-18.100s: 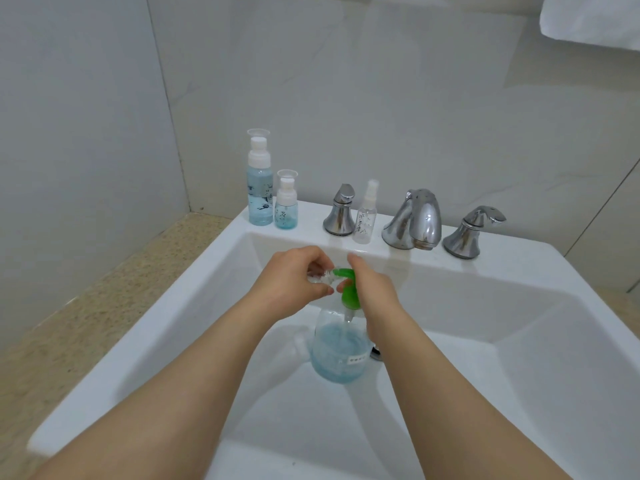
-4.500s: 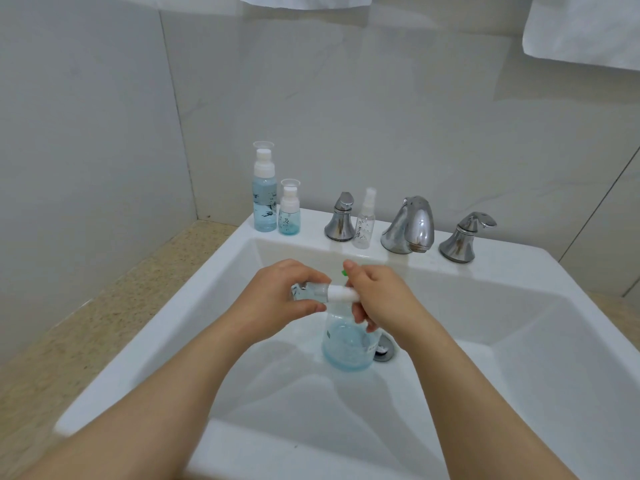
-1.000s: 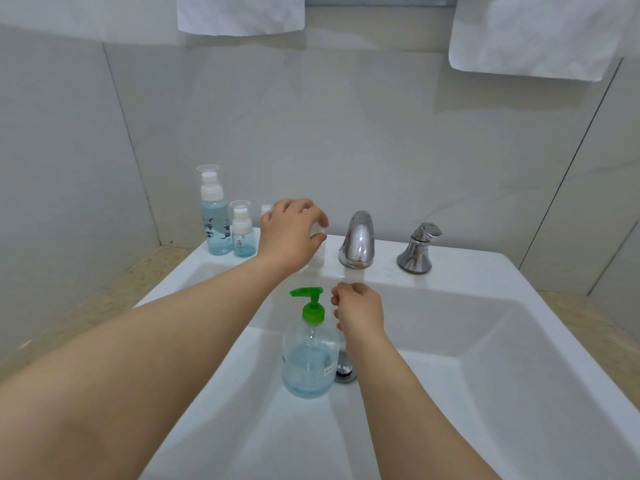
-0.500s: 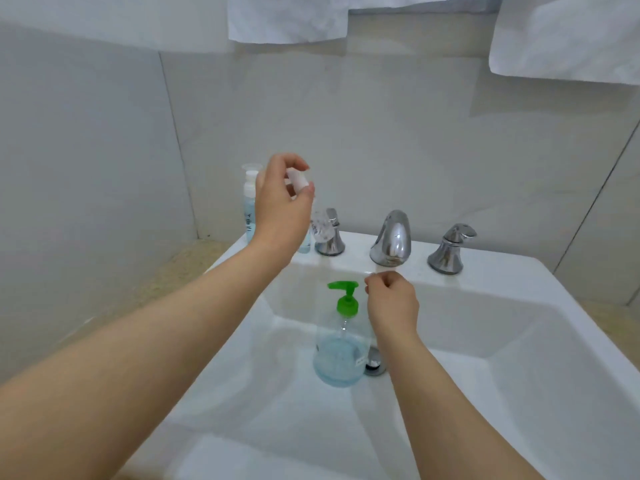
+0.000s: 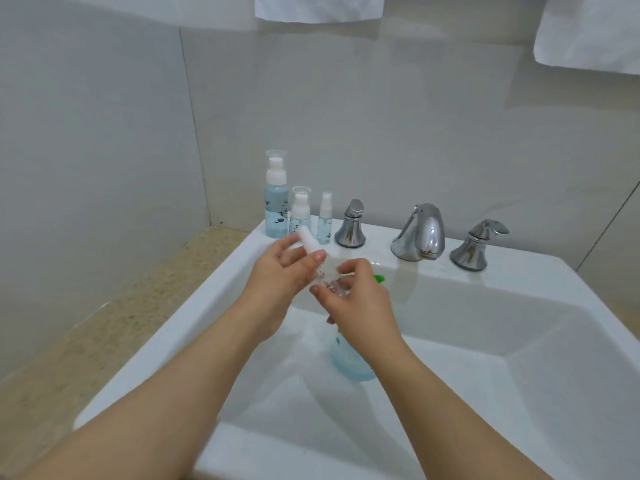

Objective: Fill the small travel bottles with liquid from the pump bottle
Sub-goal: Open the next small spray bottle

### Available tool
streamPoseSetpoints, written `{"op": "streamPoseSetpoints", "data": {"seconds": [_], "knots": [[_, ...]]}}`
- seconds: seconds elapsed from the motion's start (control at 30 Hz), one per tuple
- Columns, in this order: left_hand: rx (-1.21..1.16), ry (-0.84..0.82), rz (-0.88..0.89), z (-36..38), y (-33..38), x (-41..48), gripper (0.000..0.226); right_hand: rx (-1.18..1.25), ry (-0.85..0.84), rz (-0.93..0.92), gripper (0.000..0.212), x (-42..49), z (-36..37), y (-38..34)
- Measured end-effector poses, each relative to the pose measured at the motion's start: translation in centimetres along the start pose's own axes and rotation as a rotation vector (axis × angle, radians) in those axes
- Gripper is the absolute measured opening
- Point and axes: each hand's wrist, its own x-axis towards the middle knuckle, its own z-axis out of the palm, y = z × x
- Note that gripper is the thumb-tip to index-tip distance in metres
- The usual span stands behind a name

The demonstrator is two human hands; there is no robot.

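Both hands are up over the sink (image 5: 519, 282), centre of frame, sharing one clear bottle (image 5: 325, 271). It lies tilted, its white cap aiming up and to the left. The left hand (image 5: 277, 275) pinches the upper part, thumb across the front and fingers behind near the cap. The right hand (image 5: 363, 306) curls its fingertips round the lower, see-through end. So both hands are closed on that bottle, neither one free.

Right below them stands the pump bottle (image 5: 349, 362), down in the basin and mostly hidden by the right hand and wrist. Its round body shows pale blue liquid, and a sliver of its green pump peeks out just right of the right hand's knuckles.

Up on the sink's back ledge, left of centre, three bottles stand in a row, upright and close together: a tall bottle (image 5: 276, 213), a middle bottle (image 5: 300, 218) and a small bottle (image 5: 325, 225), all holding blue liquid. Just right of them comes a chrome tap (image 5: 350, 225), then the spout (image 5: 420, 233), then a second tap (image 5: 476, 247).

White towels (image 5: 588, 32) hang along the top edge. A speckled counter (image 5: 104, 323) runs down the left side.
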Motion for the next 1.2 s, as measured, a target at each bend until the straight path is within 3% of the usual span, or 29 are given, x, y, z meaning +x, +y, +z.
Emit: {"op": "streamPoseSetpoints", "data": {"seconds": [0.1,0.23,0.3,0.37,0.4,0.47,0.53,0.77,0.97,1.1,1.2], "knots": [[0.188,-0.142,-0.075,0.2,-0.7,0.1,0.02,0.179,-0.015,0.072,0.03,0.3,0.0,-0.3],[0.191,0.052,-0.005,0.1,-0.5,0.7,0.005,0.042,-0.086,0.059,0.005,0.3,-0.9,-0.3],[0.458,0.06,0.147,-0.4,-0.7,0.6,0.013,0.028,0.0,0.022,0.011,0.4,-1.5,-0.4],[0.74,-0.069,0.249,-0.6,-0.9,0.0,0.018,0.174,0.045,0.052,0.017,0.4,-2.0,-0.8],[0.759,-0.171,0.241,-0.4,-0.9,-0.3,0.018,0.253,0.047,0.089,0.021,0.4,-2.1,-0.9],[0.668,-0.355,0.136,0.2,-1.1,-1.0,0.016,0.336,0.066,0.162,0.033,0.4,-2.2,-0.9],[0.656,-0.429,0.089,0.6,-1.3,-1.3,0.013,0.332,0.104,0.192,0.042,0.6,-2.3,-0.6],[0.889,-0.262,0.316,0.4,-0.8,-1.2,0.022,0.495,0.029,0.295,0.044,0.7,-3.0,-1.0],[0.69,-0.347,0.02,0.1,-0.8,-1.3,0.01,0.398,-0.012,0.289,0.035,0.5,-2.8,-0.6],[0.493,-0.426,-0.127,-0.2,-0.6,-1.5,0.018,0.38,-0.048,0.256,0.033,0.4,-2.7,-0.2],[0.506,-0.374,-0.066,-0.4,-0.4,-1.4,0.016,0.383,-0.092,0.209,0.023,0.3,-3.0,-0.5]]}}
